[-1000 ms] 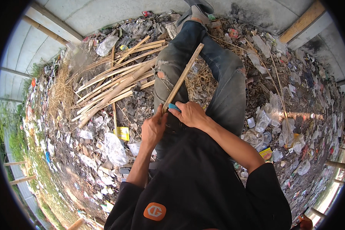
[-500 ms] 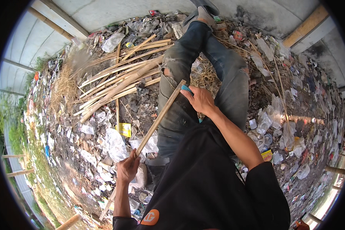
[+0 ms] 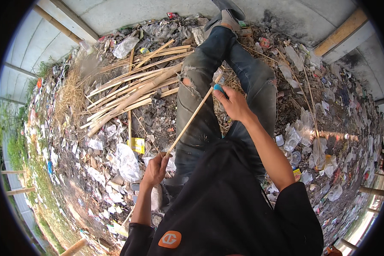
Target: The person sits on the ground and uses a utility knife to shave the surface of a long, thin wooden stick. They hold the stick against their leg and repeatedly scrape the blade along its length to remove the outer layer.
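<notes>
A narrow bamboo strip [image 3: 191, 120] slants across my left thigh, edge turned partly up. My left hand [image 3: 156, 169] is closed round its lower part, beside my hip. Higher up, between my knees, my right hand [image 3: 235, 103] grips a knife with a blue handle [image 3: 219, 88]. Its short dark blade lies against the strip near the far end; my fingers hide most of the handle. The strip's tail shows again behind my left forearm.
Split bamboo strips and a thicker bamboo pole [image 3: 134, 100] lie piled left of my legs. Plastic scraps, a yellow packet [image 3: 137, 145] and dry straw [image 3: 70, 98] litter the ground. A grey wall [image 3: 158, 9] stands beyond my feet.
The strip has turned and now shows a narrower side. My right hand and the knife have shifted slightly right and farther out; my left hand has moved up and right.
</notes>
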Available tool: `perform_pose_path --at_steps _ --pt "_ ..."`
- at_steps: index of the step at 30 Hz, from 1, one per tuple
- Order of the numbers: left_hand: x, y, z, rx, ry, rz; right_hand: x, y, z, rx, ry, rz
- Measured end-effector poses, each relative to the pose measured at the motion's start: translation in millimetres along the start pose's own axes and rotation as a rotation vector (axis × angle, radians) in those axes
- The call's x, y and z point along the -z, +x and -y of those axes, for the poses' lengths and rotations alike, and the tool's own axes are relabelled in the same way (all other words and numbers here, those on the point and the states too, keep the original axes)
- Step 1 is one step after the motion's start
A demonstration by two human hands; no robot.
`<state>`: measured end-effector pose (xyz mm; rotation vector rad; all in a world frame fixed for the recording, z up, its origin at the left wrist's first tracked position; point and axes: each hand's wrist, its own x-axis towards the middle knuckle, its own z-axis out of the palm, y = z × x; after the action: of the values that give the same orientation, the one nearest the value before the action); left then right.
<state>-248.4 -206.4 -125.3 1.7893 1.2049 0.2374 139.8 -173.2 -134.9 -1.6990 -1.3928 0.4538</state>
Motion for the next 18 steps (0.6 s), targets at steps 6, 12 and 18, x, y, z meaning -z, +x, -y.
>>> perform_pose_path --at_steps 6,12,18 --pt "-16 49 -24 -0.076 0.080 0.024 -4 -29 22 -0.181 -0.134 0.400" --pt "-29 106 -53 -0.074 0.088 0.034 -39 -56 41 -0.118 -0.104 0.476" --pt "-35 124 -49 -0.218 0.173 0.007 -51 -56 41 -0.147 -0.052 0.463"
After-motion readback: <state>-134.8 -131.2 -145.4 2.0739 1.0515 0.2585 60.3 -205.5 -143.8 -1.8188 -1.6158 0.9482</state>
